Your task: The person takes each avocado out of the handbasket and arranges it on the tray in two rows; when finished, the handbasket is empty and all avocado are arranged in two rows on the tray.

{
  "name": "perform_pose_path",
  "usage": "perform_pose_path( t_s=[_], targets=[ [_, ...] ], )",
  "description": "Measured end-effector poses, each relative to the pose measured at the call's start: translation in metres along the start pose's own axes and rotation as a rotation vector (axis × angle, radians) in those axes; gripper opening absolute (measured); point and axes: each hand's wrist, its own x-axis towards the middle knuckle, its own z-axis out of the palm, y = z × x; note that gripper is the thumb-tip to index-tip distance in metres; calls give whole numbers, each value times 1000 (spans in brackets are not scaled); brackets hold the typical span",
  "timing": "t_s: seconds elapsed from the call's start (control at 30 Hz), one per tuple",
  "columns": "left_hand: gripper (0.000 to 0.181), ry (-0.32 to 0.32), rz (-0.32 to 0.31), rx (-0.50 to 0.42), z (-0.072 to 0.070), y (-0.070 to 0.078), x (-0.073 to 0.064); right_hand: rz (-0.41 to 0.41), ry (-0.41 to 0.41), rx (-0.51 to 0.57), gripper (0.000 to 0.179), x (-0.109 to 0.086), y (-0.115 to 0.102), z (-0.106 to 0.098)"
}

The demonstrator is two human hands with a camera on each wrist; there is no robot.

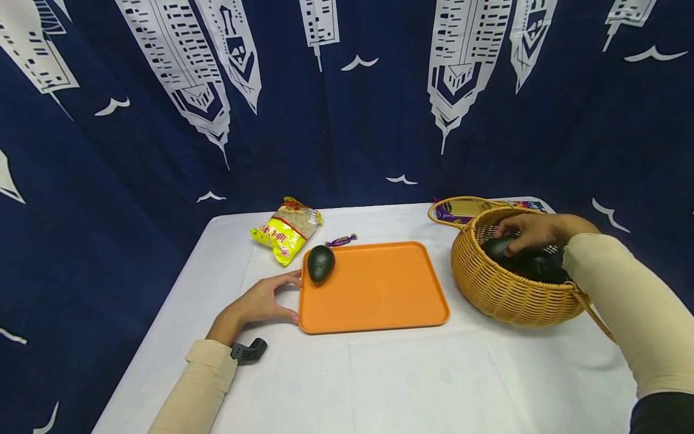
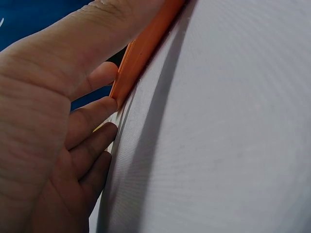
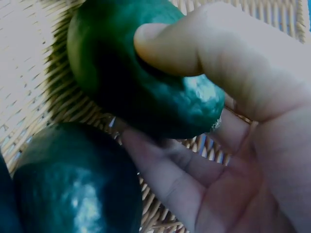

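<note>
Inside the wicker basket (image 1: 504, 295) on the right, my right hand (image 1: 528, 232) grips a dark green avocado (image 3: 112, 73). The right wrist view shows the thumb across its top and the fingers around its underside. Another avocado (image 3: 77, 179) lies beside it in the basket. At the left edge of an orange tray (image 1: 379, 289), my left hand (image 1: 262, 301) has its thumb and fingers spread, fingertips against the rim. One avocado (image 1: 321, 264) sits in the tray's upper left corner. In the left wrist view, the left fingers (image 2: 92, 121) reach the tray's side.
A yellow snack bag (image 1: 287, 230) lies behind the tray on the left, with a purple wrapped candy (image 1: 341, 240) near the tray's back rim. Behind the basket is a purple package (image 1: 461, 210). The basket's handle (image 1: 441, 211) sticks out left. A dark blue curtain (image 1: 347, 132) hangs behind the table.
</note>
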Motion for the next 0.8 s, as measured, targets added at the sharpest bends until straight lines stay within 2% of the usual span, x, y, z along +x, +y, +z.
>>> perform_pose_path(
  t_s=[0.17, 0.3, 0.43, 0.6, 0.73, 0.8],
  targets=[
    [69, -5, -3, -2, 0, 1, 0, -21, 39, 20, 47, -11, -1, -1],
    [69, -3, -7, -1, 1, 0, 0, -5, 39, 104, 50, -24, -3, -5],
    [69, -2, 3, 0, 1, -2, -1, -47, 42, 153, 49, -35, -7, -10],
    [67, 0, 37, -10, 1, -4, -1, -130, 100, 110, 47, -52, -11, -18],
    [67, 3, 38, -11, 0, -3, 0, -197, 151, 98, 43, -63, -19, -25],
    [68, 5, 35, -9, -1, -3, 0, -204, 179, 96, 42, -66, -26, -27]
  ],
)
